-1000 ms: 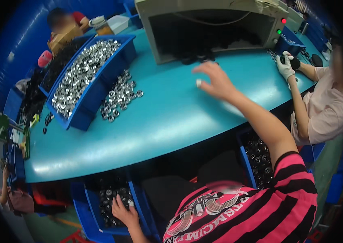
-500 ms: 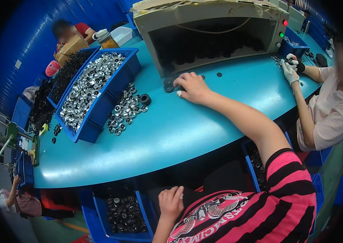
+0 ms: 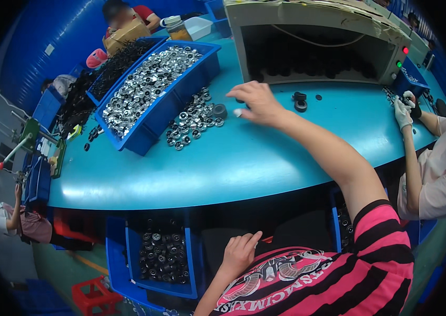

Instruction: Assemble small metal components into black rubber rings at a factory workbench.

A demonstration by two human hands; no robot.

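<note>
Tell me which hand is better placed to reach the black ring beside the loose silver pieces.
Probably the right hand: it is over the teal table, near the black ring. The left hand is off the table, beside the striped shirt.

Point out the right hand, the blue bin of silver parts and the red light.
Right hand [image 3: 261,106]: head view, back of the hand.
Blue bin of silver parts [image 3: 180,95]: head view, long outer wall.
Red light [image 3: 405,50]: head view, middle of its face.

The right arm stretches forward, right hand curved with fingers leftward; the left hand stays lower, half-curled.
</note>
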